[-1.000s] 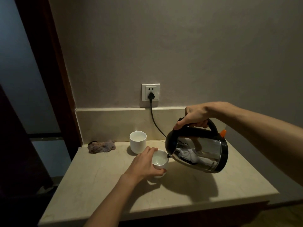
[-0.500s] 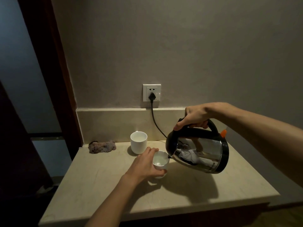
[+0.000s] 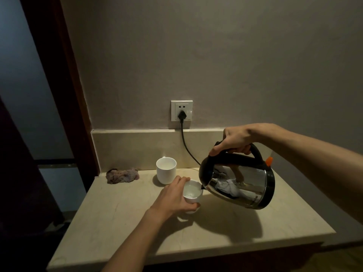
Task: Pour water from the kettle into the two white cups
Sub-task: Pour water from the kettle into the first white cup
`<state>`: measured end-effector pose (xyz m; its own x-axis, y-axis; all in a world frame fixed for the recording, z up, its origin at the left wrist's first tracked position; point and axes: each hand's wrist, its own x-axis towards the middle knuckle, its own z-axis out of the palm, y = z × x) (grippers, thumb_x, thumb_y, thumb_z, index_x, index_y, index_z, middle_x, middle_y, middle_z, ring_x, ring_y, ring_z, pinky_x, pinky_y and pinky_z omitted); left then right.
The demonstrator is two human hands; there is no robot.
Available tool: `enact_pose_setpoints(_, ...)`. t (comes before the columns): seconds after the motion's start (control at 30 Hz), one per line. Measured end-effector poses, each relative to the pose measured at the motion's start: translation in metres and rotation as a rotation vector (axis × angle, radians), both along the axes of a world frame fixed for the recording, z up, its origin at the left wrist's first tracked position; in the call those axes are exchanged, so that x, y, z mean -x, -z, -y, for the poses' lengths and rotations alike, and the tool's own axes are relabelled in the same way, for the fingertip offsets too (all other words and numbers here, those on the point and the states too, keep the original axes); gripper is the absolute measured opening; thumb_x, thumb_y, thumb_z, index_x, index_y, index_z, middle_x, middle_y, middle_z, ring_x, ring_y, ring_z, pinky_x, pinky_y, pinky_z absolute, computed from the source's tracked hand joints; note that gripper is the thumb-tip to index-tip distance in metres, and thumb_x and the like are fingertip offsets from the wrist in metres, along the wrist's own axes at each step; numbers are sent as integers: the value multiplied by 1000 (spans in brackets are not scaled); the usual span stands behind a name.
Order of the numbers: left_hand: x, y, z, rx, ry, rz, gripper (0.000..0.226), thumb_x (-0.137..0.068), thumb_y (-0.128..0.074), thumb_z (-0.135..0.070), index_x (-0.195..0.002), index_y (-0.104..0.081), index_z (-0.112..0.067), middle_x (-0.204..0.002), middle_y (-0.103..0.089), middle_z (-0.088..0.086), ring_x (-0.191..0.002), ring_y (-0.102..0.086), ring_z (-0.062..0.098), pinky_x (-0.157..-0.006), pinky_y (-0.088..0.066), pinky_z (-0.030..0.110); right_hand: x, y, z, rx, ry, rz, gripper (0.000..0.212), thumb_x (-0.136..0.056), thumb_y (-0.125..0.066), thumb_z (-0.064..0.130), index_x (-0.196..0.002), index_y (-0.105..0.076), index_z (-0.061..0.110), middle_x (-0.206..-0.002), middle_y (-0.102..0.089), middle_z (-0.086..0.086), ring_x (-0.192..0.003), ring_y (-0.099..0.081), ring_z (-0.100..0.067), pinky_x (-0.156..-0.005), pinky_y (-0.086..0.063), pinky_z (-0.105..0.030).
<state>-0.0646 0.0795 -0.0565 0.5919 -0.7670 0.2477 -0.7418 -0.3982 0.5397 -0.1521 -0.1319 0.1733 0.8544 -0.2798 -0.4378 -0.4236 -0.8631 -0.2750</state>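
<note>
Head view: your right hand (image 3: 236,139) clenches kettle (image 3: 238,184) handle, right of centre; kettle tilted, spout over near cup (image 3: 193,194) rim. Your left hand (image 3: 173,199) wraps near cup at centre, on counter (image 3: 117,218). Far cup (image 3: 166,172) stands behind, apart. Risk: steeper tilt floods cup, scalds your left fingers (image 3: 181,180) at rim; spout drift spills onto counter.

Right hand (image 3: 236,139) tips kettle (image 3: 238,182) into cup (image 3: 193,194) held by left hand (image 3: 172,197).
</note>
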Motion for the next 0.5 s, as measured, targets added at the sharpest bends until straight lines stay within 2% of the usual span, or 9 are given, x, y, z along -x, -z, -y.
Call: enact_pose_setpoints(0.5, -1, 2, 0, -1, 2, -4, 96, -64, -74, -70, -144, -42, -27, -129, -51, -10, -112, -53, 14, -95, -52, 34, 4, 3, 6, -22, 13, 32, 47, -84, -68, 58, -74, -67, 12, -51, -48, 4, -41, -43, -11, -43, -38, -22)
